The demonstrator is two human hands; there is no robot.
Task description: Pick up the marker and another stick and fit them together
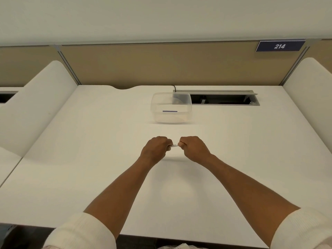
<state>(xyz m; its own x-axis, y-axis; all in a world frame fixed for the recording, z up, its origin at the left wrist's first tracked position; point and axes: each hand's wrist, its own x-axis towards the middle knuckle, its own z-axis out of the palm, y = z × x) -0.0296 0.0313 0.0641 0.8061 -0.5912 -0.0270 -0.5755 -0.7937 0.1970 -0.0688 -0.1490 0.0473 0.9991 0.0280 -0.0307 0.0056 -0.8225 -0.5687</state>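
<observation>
My left hand (156, 148) and my right hand (193, 147) meet over the middle of the white desk (89, 159), both with fingers curled. Between them they grip a small white object (173, 145), of which only a short stretch shows; each hand covers one end. I cannot tell what the object is. Beyond the hands, farther back on the desk, stands a clear plastic container (171, 109) with a thin blue strip on its front.
An open cable tray (222, 98) is sunk into the desk behind the container, with a black cable at its left end. White side dividers (36, 105) flank the desk, a tan panel backs it, and a blue sign reading 214 (279, 46) hangs at the upper right.
</observation>
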